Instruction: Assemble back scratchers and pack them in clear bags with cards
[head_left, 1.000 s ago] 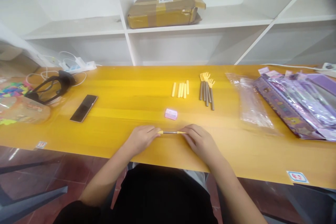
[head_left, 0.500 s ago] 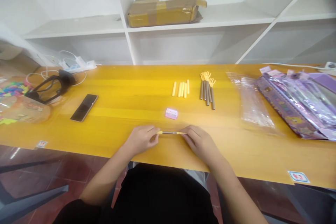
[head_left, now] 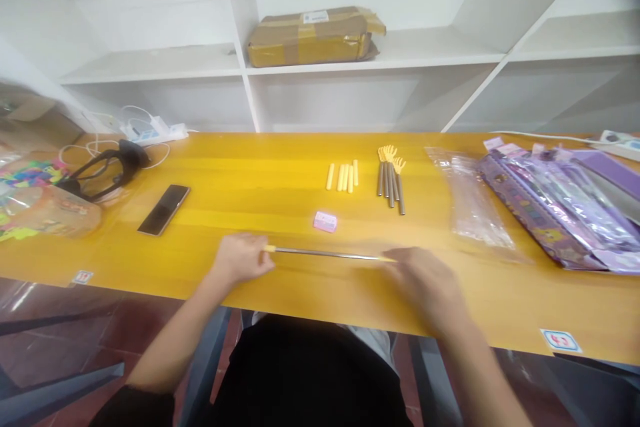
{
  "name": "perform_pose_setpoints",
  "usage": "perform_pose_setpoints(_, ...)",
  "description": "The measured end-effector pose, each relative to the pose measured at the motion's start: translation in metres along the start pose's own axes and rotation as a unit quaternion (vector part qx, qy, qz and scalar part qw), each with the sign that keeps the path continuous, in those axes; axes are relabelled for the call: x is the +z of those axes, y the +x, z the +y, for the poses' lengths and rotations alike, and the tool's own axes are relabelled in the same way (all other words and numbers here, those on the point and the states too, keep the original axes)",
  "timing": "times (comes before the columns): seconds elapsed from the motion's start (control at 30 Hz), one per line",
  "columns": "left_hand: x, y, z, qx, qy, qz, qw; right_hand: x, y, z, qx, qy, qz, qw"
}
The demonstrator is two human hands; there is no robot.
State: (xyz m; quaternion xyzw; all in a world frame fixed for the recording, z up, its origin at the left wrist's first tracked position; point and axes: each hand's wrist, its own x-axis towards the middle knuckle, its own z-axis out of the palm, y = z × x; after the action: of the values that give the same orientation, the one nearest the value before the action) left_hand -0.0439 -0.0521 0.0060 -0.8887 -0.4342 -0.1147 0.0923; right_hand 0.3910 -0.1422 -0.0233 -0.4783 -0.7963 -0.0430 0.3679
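Observation:
A telescopic back scratcher [head_left: 325, 253] with a thin metal rod and yellow ends stretches level between my hands, just above the table's front part. My left hand [head_left: 243, 257] is closed round its yellow left end. My right hand [head_left: 425, 277], blurred by motion, grips the yellow right end, which is mostly covered by the fingers. Beyond the rod lies a small pink card-like piece [head_left: 325, 221]. Several pale yellow tubes [head_left: 345, 177] lie in a row farther back. To their right, several metal rods with yellow claw heads [head_left: 391, 177] lie bunched together.
Clear plastic bags [head_left: 477, 203] and a purple pack [head_left: 545, 213] lie at the right. On the left are a phone [head_left: 164, 209], black-framed glasses [head_left: 107, 170], a power strip [head_left: 163, 133] and a tub of colourful pieces [head_left: 65, 210]. A taped carton [head_left: 315, 40] rests on the shelf.
My hands have moved apart, left hand leftward and right hand rightward. The metal rod between them now shows much longer. The view has tilted slightly up.

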Motion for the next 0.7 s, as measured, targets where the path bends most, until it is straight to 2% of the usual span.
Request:
perform_pose_setpoints(0.07,-0.015,-0.015,-0.045,-0.019,0.019,0.018,0.999,-0.043,-0.033,0.039,0.038,-0.067,0.054,0.996)
perform_pose_setpoints(0.1,-0.021,-0.023,-0.065,-0.002,0.03,0.033,0.999,-0.064,-0.05,0.056,0.087,-0.096,0.08,0.988)
perform_pose_setpoints(0.13,-0.027,-0.031,-0.082,0.014,0.041,0.052,0.998,-0.081,-0.065,0.071,0.128,-0.123,0.106,0.978)
perform_pose_setpoints(0.2,-0.033,-0.042,-0.104,0.044,0.059,0.07,0.995,-0.104,-0.088,0.087,0.171,-0.142,0.098,0.97)
perform_pose_setpoints(0.27,-0.033,-0.046,-0.108,0.062,0.067,0.073,0.993,-0.11,-0.099,0.087,0.195,-0.138,0.076,0.968)
perform_pose_setpoints(0.4,-0.022,-0.043,-0.097,0.06,0.056,0.06,0.995,-0.098,-0.099,0.075,0.233,-0.107,0.045,0.966)
perform_pose_setpoints(0.53,-0.018,-0.041,-0.093,0.051,0.046,0.038,0.997,-0.091,-0.099,0.074,0.272,-0.071,0.058,0.958)
perform_pose_setpoints(0.7,-0.021,-0.044,-0.096,0.055,0.053,0.053,0.996,-0.093,-0.097,0.071,0.3,-0.039,0.061,0.951)
